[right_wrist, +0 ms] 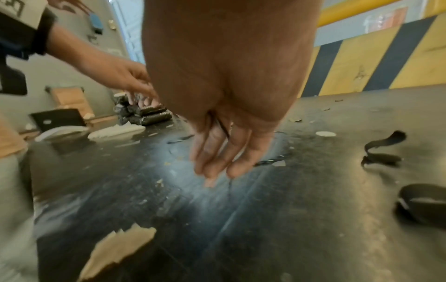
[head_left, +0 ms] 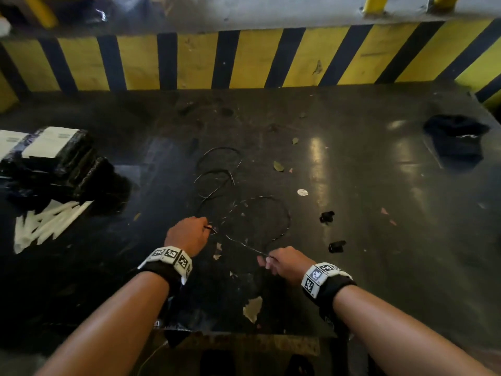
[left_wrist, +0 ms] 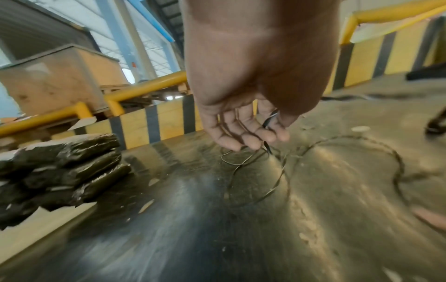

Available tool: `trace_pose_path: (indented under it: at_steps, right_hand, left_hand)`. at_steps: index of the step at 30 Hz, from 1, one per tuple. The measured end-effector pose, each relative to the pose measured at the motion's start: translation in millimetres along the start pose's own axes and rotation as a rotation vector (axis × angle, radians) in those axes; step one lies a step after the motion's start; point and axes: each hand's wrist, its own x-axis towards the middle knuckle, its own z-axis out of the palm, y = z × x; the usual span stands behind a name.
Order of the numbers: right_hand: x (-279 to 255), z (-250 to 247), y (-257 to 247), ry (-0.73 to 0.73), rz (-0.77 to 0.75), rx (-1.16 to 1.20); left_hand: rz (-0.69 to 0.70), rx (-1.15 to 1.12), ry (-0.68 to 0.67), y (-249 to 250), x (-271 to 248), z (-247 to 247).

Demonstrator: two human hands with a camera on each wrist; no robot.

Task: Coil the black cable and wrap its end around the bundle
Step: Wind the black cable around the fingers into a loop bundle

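A thin black cable (head_left: 217, 172) lies in several loose loops on the dark table (head_left: 379, 240), the largest loop (head_left: 284, 215) just beyond my hands. My left hand (head_left: 206, 227) pinches the cable near the table's middle; in the left wrist view the cable (left_wrist: 270, 120) runs between thumb and fingers of this hand (left_wrist: 267, 133). My right hand (head_left: 267, 260) grips the cable a short way to the right and nearer me. A straight stretch (head_left: 238, 242) spans the two hands. In the right wrist view the cable (right_wrist: 223, 126) passes under the fingers of my right hand (right_wrist: 217, 171).
Black wrapped packs (head_left: 59, 164) and white strips (head_left: 48, 223) sit at the left. A black cloth item (head_left: 455, 137) lies at the far right. Two short black straps (head_left: 326, 216) (head_left: 337, 246) lie right of my right hand. A yellow-black striped barrier (head_left: 244, 58) backs the table.
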Motion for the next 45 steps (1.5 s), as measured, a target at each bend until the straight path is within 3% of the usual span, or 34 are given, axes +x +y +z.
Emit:
trace_pose_path:
  at_steps: [4, 8, 10, 15, 18, 21, 25, 29, 31, 34, 36, 38, 41, 43, 45]
  right_hand:
    - [-3, -9, -7, 0.015, -0.006, -0.27]
    - [7, -11, -52, 0.17, -0.141, -0.226]
    - [12, -8, -74, 0.17, -0.215, -0.134]
    - [27, -6, -86, 0.08, -0.008, -0.046]
    - [22, -2, -72, 0.05, 0.191, -0.19]
    - [18, -1, -81, -0.06, 0.322, -0.359]
    - [35, -12, -131, -0.095, 0.207, -0.211]
    - [53, -26, -183, -0.127, 0.128, -0.169]
    - [62, -22, -191, -0.186, 0.134, -0.241]
    - [70, -1, -178, -0.241, 0.17, -0.417]
    - [69, 15, -158, -0.23, 0.22, -0.51]
    - [65, 27, -142, -0.304, 0.283, -0.53]
    - [73, 33, -126, -0.444, 0.343, -0.495]
    - [90, 38, -119, -0.39, 0.324, -0.432]
    - [96, 34, -131, -0.242, 0.268, -0.365]
  left_hand:
    - [0.143, -0.16, -0.079, 16, -8, -7]
    - [0.222, -0.167, -0.038, 25, -2, -7]
    - [0.238, -0.163, -0.025, 15, 4, -11]
    - [0.097, -0.046, 0.147, -52, 25, -33]
    - [0.032, -0.03, 0.13, -95, 34, -48]
    - [0.146, -0.135, 0.045, -110, 38, -56]
    - [0.335, -0.224, -0.075, -97, 29, -57]
    - [0.343, -0.218, -0.186, -96, 21, -41]
    - [0.326, -0.193, -0.334, -104, 20, -31]
    - [0.314, -0.149, -0.672, -117, 20, -17]
    - [0.223, -0.142, -0.77, -126, 29, -12]
    - [0.156, -0.082, -0.715, -137, 48, -12]
    - [0.124, -0.04, -0.5, -150, 87, -14]
    - [0.12, -0.065, -0.366, -151, 113, -13]
    - [0.115, -0.1, -0.324, -145, 138, -5]
